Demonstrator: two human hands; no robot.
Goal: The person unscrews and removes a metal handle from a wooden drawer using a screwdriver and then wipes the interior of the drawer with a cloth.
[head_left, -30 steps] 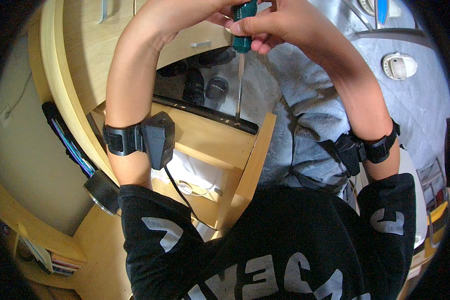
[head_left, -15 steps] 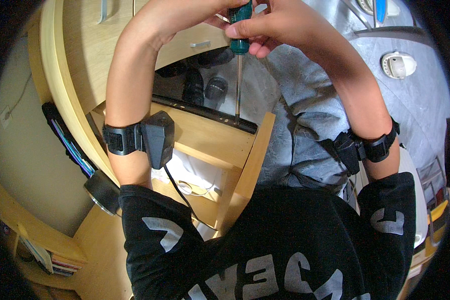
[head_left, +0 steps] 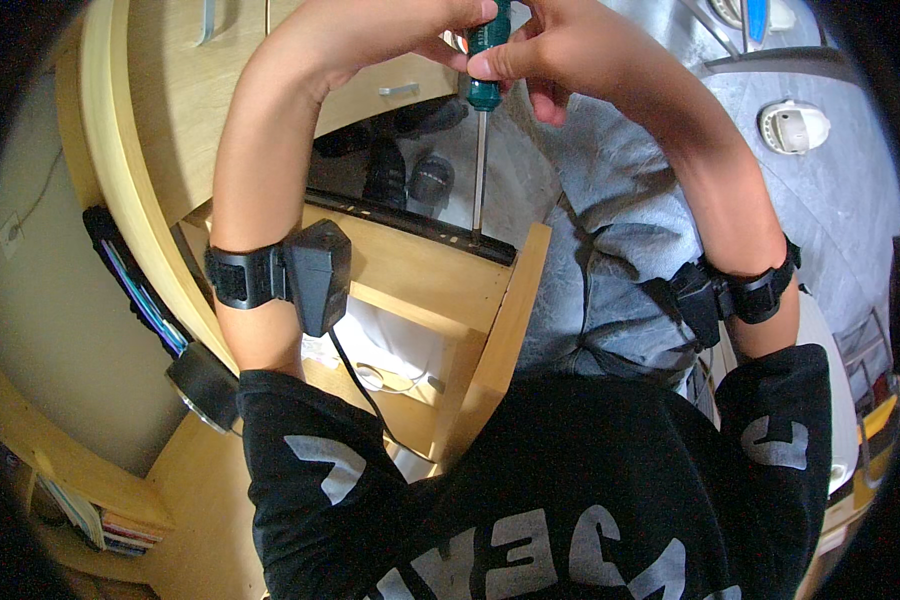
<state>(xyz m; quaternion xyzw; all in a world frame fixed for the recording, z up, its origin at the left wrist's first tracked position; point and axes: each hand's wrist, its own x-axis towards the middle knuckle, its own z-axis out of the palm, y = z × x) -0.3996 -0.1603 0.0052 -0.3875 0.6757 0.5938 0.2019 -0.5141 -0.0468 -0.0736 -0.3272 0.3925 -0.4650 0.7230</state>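
A screwdriver (head_left: pixel 484 92) with a dark green handle stands nearly upright, its top cut off by the upper picture edge. My right hand (head_left: pixel 555 52) is closed on the handle, thumb along its near side. From the left, my left hand (head_left: pixel 438 28) grips the upper part of the same handle; some of its fingers are out of the picture. The steel shaft runs down to a black slide rail (head_left: pixel 395 222) on the side of a pulled-out wooden drawer (head_left: pixel 410 270). The tip meets the rail near its right end; any screw head there is too small to make out.
Wooden cabinet fronts (head_left: pixel 360 88) with metal handles stand beyond the drawer. Dark shoes (head_left: pixel 431 180) lie on the grey floor below. Inside the drawer are white papers (head_left: pixel 410 345) and a cable. My grey trousers (head_left: pixel 620 250) are beside it; a white device (head_left: pixel 795 127) sits at far right.
The screwdriver's handle has shifted slightly to the right and turned a little, with both hands still on it. Its tip stays at about the same spot on the rail.
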